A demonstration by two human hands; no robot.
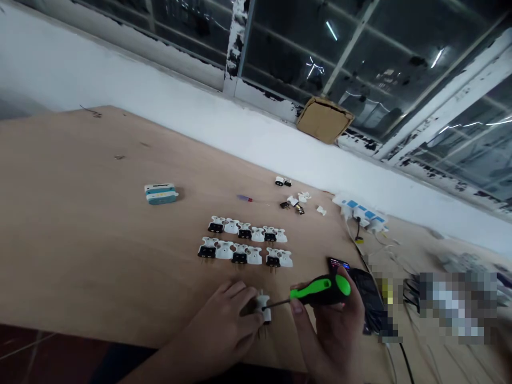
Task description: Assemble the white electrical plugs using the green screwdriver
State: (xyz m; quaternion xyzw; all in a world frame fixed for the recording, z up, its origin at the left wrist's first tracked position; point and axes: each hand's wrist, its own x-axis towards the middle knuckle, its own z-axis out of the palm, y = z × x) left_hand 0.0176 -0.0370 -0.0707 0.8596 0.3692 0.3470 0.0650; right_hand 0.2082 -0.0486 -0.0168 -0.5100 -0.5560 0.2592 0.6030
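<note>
My left hand (228,322) holds a small white plug piece (263,302) against the table near its front edge. Metal pins stick out from the piece's lower end. In my right hand (334,330) is a green and black screwdriver (320,290), lying nearly level, and its tip meets the white piece. Beyond my hands lie two rows of white plug shells with black inserts, the nearer row (240,254) and the farther row (245,231). Farther back rest a small red and blue screwdriver (245,198) and several loose plug parts (293,201).
A teal and white case (161,194) sits on the wooden table (100,240) at the left. On the right are a power strip (362,213), a phone (338,263), a black pouch (366,293) and cables. A cardboard box (325,120) rests by the window.
</note>
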